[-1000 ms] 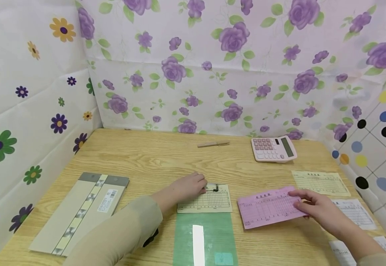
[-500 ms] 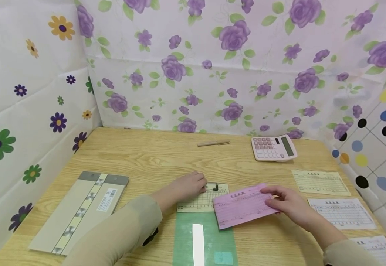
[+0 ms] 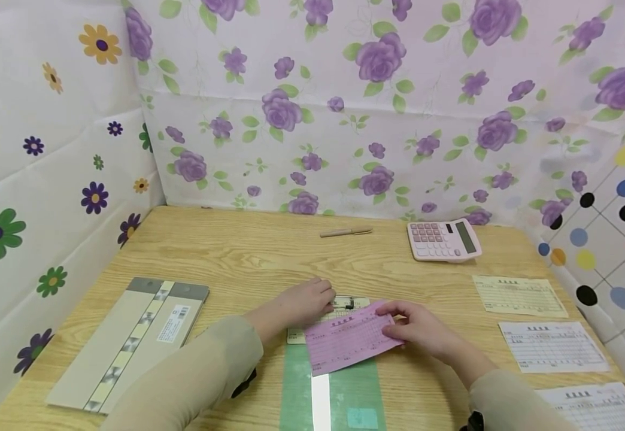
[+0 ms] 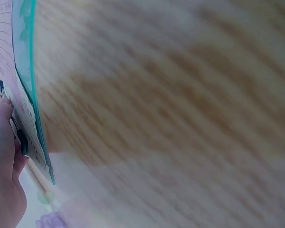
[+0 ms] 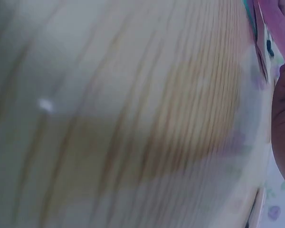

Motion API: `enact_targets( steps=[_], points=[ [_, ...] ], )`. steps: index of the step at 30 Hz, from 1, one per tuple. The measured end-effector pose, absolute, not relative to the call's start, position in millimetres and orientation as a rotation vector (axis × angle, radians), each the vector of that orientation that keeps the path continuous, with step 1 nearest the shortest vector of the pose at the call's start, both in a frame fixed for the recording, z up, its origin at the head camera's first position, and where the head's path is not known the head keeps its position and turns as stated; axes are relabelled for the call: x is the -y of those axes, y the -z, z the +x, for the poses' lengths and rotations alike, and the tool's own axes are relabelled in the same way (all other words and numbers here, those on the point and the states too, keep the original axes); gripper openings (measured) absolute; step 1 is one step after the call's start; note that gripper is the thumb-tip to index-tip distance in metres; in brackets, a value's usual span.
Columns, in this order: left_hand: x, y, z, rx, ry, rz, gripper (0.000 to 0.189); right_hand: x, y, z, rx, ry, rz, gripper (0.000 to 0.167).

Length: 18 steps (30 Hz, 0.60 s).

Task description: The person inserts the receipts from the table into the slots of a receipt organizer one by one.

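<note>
Beside clipboard (image 3: 349, 386), right hand (image 3: 422, 330) pinching pink slip (image 3: 349, 340)

Beyond the left hand (image 3: 302, 304), a hand could pass over the bare tabletop (image 3: 226, 251), short of the pen (image 3: 346, 232) and the calculator (image 3: 444, 239). Another way runs between the right hand (image 3: 417, 326) and the loose slips (image 3: 554, 347). The pink slip (image 3: 347, 340) blocks the upper part of the green clipboard (image 3: 350, 392); the left sleeve (image 3: 199, 368) bars the near gap beside the beige board (image 3: 124, 353).
</note>
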<state>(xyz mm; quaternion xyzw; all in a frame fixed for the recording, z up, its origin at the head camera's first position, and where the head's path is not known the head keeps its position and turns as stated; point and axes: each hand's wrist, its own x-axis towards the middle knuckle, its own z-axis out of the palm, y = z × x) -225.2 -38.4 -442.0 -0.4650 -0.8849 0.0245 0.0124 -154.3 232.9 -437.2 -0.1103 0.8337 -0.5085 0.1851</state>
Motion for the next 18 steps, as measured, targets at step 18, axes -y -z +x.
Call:
enact_targets(
  steps=[18],
  points=[
    [41.0,445.6,-226.6,2.734,-0.050,-1.448,0.030,-196.7,451.7,-158.8,-2.430,1.282,-0.395,0.033]
  ],
)
